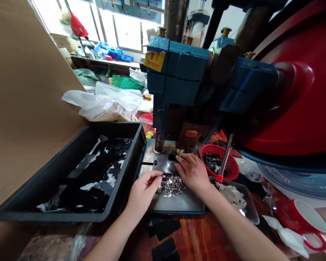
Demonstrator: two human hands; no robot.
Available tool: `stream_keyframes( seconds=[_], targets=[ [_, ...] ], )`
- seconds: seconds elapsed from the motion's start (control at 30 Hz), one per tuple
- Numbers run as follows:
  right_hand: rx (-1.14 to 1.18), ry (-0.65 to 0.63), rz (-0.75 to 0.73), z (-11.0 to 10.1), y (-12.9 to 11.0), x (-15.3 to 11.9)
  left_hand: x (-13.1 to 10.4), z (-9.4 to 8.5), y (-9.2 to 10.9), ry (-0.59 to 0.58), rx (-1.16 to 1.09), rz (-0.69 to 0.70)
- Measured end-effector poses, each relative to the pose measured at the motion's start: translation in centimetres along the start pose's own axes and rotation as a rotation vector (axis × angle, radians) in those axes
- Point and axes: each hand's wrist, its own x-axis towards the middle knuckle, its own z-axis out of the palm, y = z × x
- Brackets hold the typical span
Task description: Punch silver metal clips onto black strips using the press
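On the metal plate (179, 203) of a blue press (179, 72) lies a pile of small shiny metal pieces (171, 186). My left hand (144, 188) is at the pile's left edge, thumb and forefinger pinched together on what looks like a small metal piece. Just under the press head, my right hand (191, 170) reaches in with its fingers bent at a dark piece (173, 155); what its fingertips hold, if anything, is hidden.
A black tray (105, 216) with black and silvery scraps stands left. To the right are a red basket (235, 170), a clear container (254, 210) and a red mug (293, 217). A large red wheel (296, 108) looms at upper right.
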Motion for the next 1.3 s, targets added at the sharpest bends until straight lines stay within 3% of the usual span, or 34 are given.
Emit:
stream_keyframes(
  seconds=[0.2,0.43,0.53,0.67,0.77,1.1,1.3],
  targets=[
    [0.021,-0.005,-0.048,-0.4,0.9,0.2,-0.4,-0.2,0.7,0.019,0.012,0.002],
    [0.068,-0.086,-0.267,-0.8,3.7,0.9,-0.4,-0.1,0.8,0.022,0.008,0.001],
    [-0.010,-0.087,-0.232,-1.2,3.2,1.0,-0.4,-0.1,0.7,0.015,0.008,-0.012],
    [-0.097,-0.152,-0.101,-1.5,0.7,0.8,-0.2,0.0,0.8,0.020,0.009,-0.008],
    [-0.138,-0.131,0.009,-1.2,-0.8,0.2,0.0,0.2,0.8,0.022,0.027,0.016],
    [-0.019,-0.132,-0.094,-1.1,1.4,0.0,1.0,1.1,1.8,0.020,0.020,0.009],
    [0.024,-0.026,-0.066,0.0,0.8,-0.4,3.7,2.0,1.7,0.074,0.060,0.165]
  ],
)
